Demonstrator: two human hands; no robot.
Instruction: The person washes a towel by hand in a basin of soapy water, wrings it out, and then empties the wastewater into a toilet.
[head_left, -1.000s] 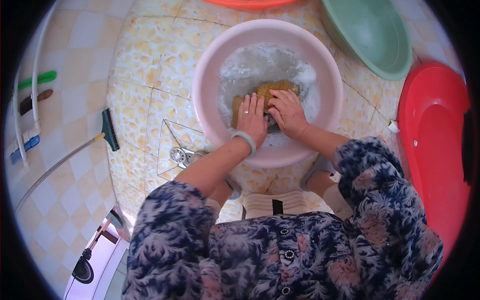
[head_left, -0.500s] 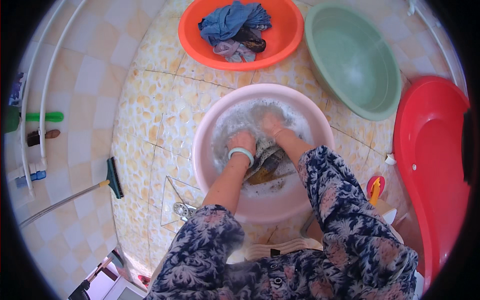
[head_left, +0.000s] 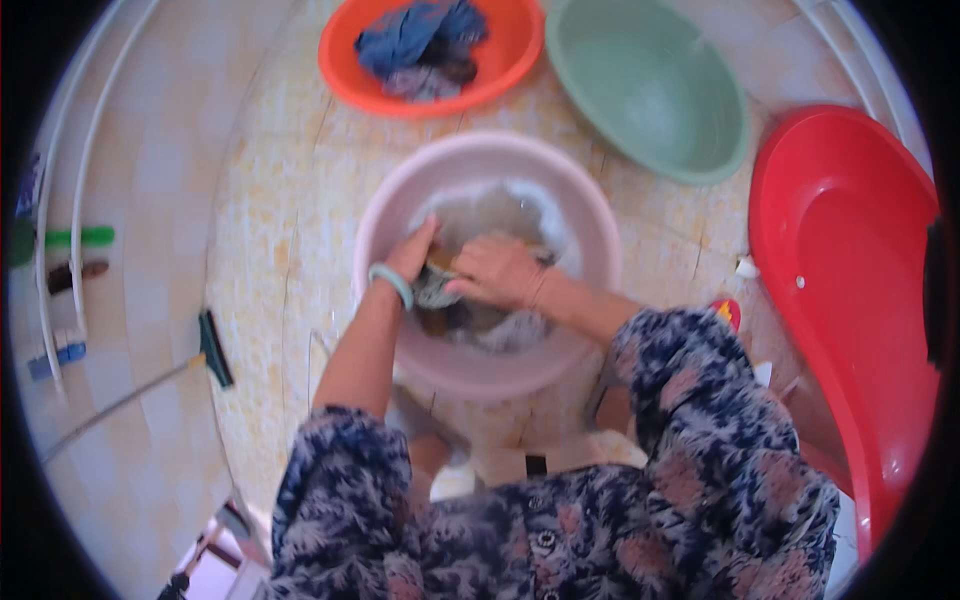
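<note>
A pink basin (head_left: 488, 385) stands on the floor in front of me, holding cloudy grey water and white suds. In it lies a wet, dark-and-light patterned cloth (head_left: 436, 293), beside something flat and yellow-brown that is mostly covered. My left hand (head_left: 412, 252), with a pale green bangle at its wrist, is closed at the cloth's left edge, near the basin wall. My right hand (head_left: 497, 270) presses down on the cloth from above, its fingers bent together around part of it. Blur hides the exact grip of both hands.
Beyond sits an orange basin (head_left: 335, 75) with blue and mauve clothes (head_left: 420, 45). A large green basin (head_left: 655, 100) stands to its right. A red baby bath (head_left: 850, 260) leans along the right side. On the left are a floor squeegee (head_left: 214, 350) and white wall pipes (head_left: 85, 200).
Both hands have risen out of the deeper suds. The left has moved toward the basin's left side, and the right has come nearer onto the cloth. The whole view has shifted slightly.
</note>
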